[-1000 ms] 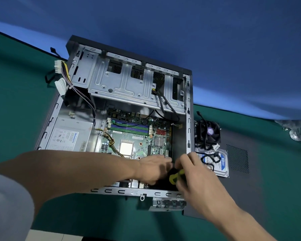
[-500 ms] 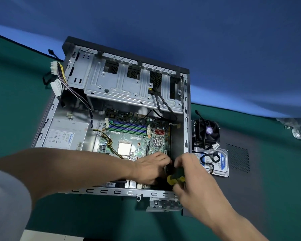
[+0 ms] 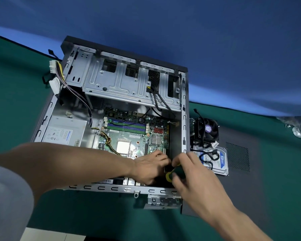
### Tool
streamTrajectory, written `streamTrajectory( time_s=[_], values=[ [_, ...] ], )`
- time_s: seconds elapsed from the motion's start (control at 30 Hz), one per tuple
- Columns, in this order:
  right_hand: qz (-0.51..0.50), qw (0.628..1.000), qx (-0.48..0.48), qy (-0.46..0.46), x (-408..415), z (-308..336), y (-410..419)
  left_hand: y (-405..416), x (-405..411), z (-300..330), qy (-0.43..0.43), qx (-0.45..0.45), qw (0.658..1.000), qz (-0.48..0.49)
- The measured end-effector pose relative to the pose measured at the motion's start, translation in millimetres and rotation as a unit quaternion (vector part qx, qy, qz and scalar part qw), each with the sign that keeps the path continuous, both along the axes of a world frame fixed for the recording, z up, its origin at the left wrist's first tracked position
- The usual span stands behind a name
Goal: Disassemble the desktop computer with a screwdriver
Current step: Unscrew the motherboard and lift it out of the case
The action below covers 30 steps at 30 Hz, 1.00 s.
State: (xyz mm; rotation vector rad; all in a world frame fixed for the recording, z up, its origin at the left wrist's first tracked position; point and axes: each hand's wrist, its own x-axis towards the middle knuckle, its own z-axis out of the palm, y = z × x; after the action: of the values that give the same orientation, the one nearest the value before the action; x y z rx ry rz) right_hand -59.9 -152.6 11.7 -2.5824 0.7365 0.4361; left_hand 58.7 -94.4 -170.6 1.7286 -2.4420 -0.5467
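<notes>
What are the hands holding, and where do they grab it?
The right hand grips the screwdriver by its green-and-yellow handle. The left hand reaches into the case; what it holds cannot be told.

Open computer case point(image 3: 111, 94) is laid flat on the green mat point(image 3: 16, 101), and a yellow-green screwdriver point(image 3: 172, 173) is gripped by the right hand point(image 3: 193, 178) at the near-right corner (tip hidden), left hand point(image 3: 149, 168) just beside it.

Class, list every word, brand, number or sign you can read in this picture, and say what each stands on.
"WD" on the hard drive label: just legible.
Power supply sticker: blue brand word and marks, too blurred to read.
Fan hub sticker: too small.
Motherboard printing: too small.
</notes>
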Motion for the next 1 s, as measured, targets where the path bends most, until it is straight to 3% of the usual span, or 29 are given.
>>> streamTrajectory(
  time_s=[0.47,0.83,1.0],
  values=[
    [-0.014,0.996,-0.080,-0.033,5.3,12.4,-9.7,-1.9,-3.5,-1.6,-0.016,0.027,0.999,-0.004],
    [-0.036,0.997,-0.059,-0.019,9.5,15.9,-13.8,-4.1,-6.0,-2.6,-0.067,0.023,0.997,-0.034],
    [-0.039,0.998,-0.048,-0.017,8.2,14.0,-10.5,-4.9,4.7,0.0,0.006,0.042,0.999,-0.019]
  ],
)
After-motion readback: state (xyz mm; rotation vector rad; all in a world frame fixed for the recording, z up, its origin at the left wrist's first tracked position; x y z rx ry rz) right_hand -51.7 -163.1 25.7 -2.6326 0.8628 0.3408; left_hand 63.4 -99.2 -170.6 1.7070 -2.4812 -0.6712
